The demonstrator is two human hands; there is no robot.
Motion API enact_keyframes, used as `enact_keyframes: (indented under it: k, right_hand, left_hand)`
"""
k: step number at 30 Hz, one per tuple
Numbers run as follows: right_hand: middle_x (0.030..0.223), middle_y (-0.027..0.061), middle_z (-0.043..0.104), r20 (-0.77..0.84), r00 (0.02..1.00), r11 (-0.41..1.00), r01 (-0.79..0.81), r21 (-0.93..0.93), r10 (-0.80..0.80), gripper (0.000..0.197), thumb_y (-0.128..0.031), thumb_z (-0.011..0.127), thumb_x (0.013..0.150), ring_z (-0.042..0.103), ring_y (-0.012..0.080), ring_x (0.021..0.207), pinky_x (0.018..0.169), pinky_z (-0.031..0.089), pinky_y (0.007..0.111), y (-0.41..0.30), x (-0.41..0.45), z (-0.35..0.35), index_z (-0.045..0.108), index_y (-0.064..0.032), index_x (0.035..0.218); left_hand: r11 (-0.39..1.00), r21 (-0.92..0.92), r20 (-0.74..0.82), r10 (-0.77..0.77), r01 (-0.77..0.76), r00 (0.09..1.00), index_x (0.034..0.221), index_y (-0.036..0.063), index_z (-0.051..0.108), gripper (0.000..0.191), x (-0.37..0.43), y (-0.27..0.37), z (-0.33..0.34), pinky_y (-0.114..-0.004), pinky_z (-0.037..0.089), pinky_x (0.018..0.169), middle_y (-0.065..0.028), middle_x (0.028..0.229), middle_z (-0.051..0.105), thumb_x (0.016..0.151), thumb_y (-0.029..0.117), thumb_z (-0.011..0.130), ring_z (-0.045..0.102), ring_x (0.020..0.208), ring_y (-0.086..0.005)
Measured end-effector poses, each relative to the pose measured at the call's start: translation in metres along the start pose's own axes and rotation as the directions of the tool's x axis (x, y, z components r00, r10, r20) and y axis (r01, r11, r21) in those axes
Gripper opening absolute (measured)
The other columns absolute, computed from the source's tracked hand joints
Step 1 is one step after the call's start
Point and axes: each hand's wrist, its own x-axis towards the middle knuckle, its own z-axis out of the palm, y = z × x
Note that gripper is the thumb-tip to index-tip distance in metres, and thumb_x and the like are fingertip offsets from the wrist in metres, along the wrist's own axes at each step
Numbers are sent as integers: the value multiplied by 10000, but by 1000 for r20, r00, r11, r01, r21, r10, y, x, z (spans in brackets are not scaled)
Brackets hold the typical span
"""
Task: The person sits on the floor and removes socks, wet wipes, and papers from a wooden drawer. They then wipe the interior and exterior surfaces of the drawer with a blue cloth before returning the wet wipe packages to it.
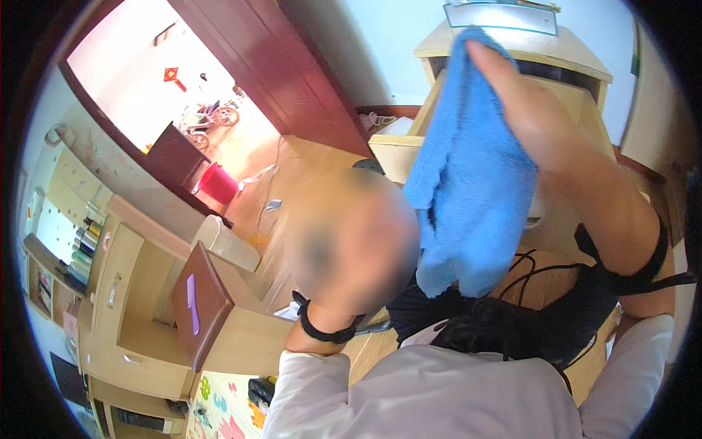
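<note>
My right hand (535, 118) grips a blue plush cloth (477, 175) near its top, with the thumb lying along the upper edge. The cloth hangs down in folds over my lap. Beside its left edge is my left hand (356, 258), covered by a round blur, so its fingers and anything in them are hidden. Behind the cloth stands a light wooden cabinet (589, 57) with a drawer (392, 148) pulled out. The cloth and my right arm hide most of the drawer.
A brown padded stool top (203, 313) carries a purple comb (192, 304). Left of me are a wooden desk (104, 340) and a white bin (227, 244). A dark red door (290, 60) stands ajar, with a red bucket (218, 184) beyond. Black cords (518, 280) lie on the floor.
</note>
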Motion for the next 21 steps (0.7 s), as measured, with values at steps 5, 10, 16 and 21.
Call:
enact_keyframes:
  k: [5, 10, 16, 21]
  right_hand:
    - [952, 157, 586, 125, 978, 965, 188, -183, -167, 380, -308, 379, 885, 538, 251, 902, 801, 386, 320, 19, -14, -17, 544, -12, 1057]
    - [917, 110, 592, 348, 938, 999, 19, -46, -2, 331, -268, 398, 883, 538, 209, 871, 779, 401, 304, 1, -31, -30, 562, -9, 1010]
    - [821, 22, 586, 713, 694, 893, -379, 241, 102, 374, -378, 444, 884, 524, 80, 760, 684, 422, 221, -9, -39, -31, 593, -38, 929]
    - [809, -7, 557, 736, 590, 826, -559, 73, 334, 381, -383, 399, 907, 488, 46, 744, 654, 407, 199, -32, -35, -11, 568, -45, 948]
  left_hand:
    - [986, -101, -86, -143, 134, 986, 836, 82, 447, 104, 23, 7, -43, -204, 308, 690, 22, 786, 450, 868, 177, 473, 388, 746, -62]
    - [982, -107, -85, -164, 154, 983, 861, 69, 481, 107, 57, -10, -75, -195, 343, 627, 30, 784, 473, 853, 169, 519, 420, 693, -59]
    - [940, 342, 186, -78, 10, 979, 920, 45, 541, 247, 65, -25, -14, -348, 398, 773, -121, 902, 538, 750, 203, 628, 508, 872, -266]
    - [724, -413, 457, -359, 552, 814, 898, 21, 560, 184, -14, -23, -15, -260, 425, 697, -29, 813, 571, 838, 191, 523, 530, 776, -141]
